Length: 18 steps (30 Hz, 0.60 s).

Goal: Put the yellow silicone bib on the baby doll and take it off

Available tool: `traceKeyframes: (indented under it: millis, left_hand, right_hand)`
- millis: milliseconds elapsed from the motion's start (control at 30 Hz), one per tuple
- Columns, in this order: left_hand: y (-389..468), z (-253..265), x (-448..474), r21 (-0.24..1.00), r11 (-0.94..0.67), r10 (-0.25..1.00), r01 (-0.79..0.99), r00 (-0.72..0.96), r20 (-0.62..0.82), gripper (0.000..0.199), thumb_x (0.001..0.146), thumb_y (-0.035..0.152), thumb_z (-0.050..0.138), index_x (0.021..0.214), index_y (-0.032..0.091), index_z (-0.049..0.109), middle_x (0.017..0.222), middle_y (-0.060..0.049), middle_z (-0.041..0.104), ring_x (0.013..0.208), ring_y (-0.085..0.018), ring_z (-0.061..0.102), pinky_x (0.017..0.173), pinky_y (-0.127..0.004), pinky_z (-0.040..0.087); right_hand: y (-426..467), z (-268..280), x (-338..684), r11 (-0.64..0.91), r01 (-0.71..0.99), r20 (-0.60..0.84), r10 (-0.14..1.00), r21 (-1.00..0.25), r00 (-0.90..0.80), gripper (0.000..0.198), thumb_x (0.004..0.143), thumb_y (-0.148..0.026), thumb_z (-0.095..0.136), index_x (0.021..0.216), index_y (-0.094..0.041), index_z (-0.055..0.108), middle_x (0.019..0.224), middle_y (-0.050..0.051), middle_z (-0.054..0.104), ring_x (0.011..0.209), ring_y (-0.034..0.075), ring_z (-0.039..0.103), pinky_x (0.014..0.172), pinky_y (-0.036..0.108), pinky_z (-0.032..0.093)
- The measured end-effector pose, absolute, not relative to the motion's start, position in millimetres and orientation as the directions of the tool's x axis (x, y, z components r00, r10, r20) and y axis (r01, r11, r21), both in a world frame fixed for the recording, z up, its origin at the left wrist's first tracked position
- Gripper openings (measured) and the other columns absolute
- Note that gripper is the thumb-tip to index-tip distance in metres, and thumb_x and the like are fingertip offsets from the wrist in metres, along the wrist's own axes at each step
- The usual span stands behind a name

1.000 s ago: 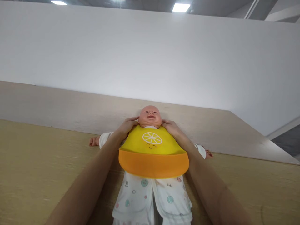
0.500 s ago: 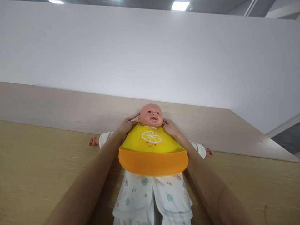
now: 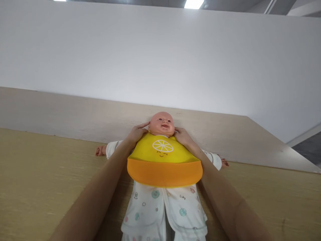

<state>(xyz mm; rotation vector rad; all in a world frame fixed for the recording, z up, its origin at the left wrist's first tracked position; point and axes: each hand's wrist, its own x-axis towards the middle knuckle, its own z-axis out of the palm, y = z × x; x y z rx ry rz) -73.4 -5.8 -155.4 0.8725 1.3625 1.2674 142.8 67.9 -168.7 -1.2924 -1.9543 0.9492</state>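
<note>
A baby doll lies on its back, arms spread, in white printed clothes. Over its chest is a yellow bib with a citrus-slice print and an orange catch pocket. My left hand is at the left side of the doll's neck, closed at the bib's upper edge, one finger reaching towards the head. On the opposite side my right hand is closed at the bib's other upper edge. The fingertips of both hands go behind the neck, and the back of the bib is hidden there.
The doll lies on a wood-grained table. Behind its head runs a paler wooden strip, with a white partition beyond. Ceiling lights show at the top.
Almost nothing differs. Both hands stay at the doll's neck, and the view has shifted very slightly.
</note>
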Motion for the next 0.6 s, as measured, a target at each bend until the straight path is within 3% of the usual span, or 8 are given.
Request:
traceKeyframes:
  millis: [200,600]
  left_hand:
    - [-7.4,-156.0,-73.2,0.981,0.138,0.967,-0.133,-0.197,-0.163,0.069,0.066,0.013,0.057,0.134,0.022,0.057,0.061,-0.001,0.068,0.051,-0.015,0.060,0.056,-0.026,0.048]
    - [-8.7,-152.5,-70.8,0.987,0.149,0.960,-0.051,-0.232,-0.157,0.066,0.067,0.011,0.055,0.133,0.021,0.058,0.062,0.000,0.067,0.053,-0.014,0.059,0.060,-0.027,0.049]
  right_hand:
    - [70.8,-171.9,143.7,0.334,0.510,0.169,0.924,-0.793,-0.343,0.049,0.073,-0.010,0.044,0.114,-0.016,0.072,0.109,0.007,0.072,0.106,0.025,0.065,0.092,0.033,0.048]
    - [63.6,-162.0,142.9,0.327,0.666,0.137,0.937,-0.670,-0.322,0.044,0.081,-0.012,0.045,0.116,-0.017,0.071,0.114,0.009,0.070,0.110,0.025,0.063,0.090,0.030,0.048]
